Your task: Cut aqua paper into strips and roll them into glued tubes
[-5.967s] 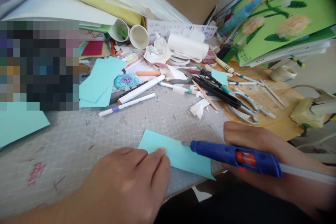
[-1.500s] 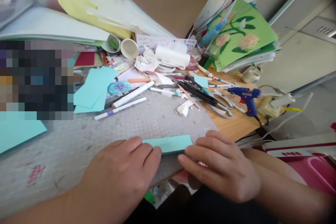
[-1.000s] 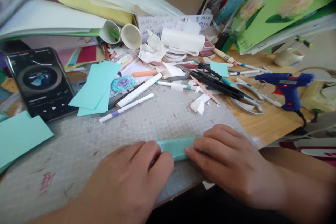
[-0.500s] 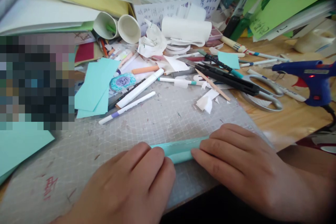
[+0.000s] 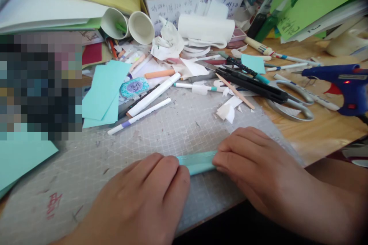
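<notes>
A strip of folded or rolled turquoise paper lies low over the grey cutting mat, close to its front edge. My left hand is closed around the paper's left end, its knuckles facing up. At the other end, my right hand grips the paper with its fingers bunched together. Only the middle stretch of the paper shows between the hands. Both ends and my thumbs are hidden beneath the fingers.
Turquoise sheets lie at left, beside markers. Farther back are crumpled white paper, a roll of white paper and two paper cups. Scissors and a blue glue gun with a lit red light sit right.
My right hand has shifted slightly left along the paper, and its fingers have closed more tightly. The left hand stays nearly in place. Less of the paper shows between them.
</notes>
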The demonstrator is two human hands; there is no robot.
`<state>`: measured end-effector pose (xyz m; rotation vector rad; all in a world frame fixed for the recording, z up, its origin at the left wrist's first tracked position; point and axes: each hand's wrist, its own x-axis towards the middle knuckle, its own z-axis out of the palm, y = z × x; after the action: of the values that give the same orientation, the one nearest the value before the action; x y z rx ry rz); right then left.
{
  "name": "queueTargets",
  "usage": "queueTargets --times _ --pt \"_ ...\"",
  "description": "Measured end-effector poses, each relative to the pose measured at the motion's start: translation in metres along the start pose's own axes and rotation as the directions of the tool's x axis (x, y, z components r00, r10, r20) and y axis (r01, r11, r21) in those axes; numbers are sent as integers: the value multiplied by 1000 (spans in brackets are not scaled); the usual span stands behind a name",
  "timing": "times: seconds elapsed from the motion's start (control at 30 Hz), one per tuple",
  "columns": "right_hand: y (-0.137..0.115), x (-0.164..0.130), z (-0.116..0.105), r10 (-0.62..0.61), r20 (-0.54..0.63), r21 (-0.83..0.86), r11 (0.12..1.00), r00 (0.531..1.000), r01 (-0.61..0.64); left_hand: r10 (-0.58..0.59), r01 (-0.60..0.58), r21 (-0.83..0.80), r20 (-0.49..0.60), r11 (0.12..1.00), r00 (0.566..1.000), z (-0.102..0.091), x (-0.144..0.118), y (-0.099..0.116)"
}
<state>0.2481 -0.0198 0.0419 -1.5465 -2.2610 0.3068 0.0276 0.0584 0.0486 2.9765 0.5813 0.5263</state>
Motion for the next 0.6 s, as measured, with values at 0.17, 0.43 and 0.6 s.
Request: queueTargets --times 0.17,0.43,0.6 --pt "1 3 -2 -73 -36 -75 995 997 70 -6 9 -30 88 1000 996 -1 0 -2" --pt "1 5 -8 -200 -27 -181 965 980 192 49 -49 -39 3 998 999 5 -4 -5" --pt "0 5 -9 -197 -44 -204 962 979 184 37 -37 -37 1 999 999 3 -2 -7"
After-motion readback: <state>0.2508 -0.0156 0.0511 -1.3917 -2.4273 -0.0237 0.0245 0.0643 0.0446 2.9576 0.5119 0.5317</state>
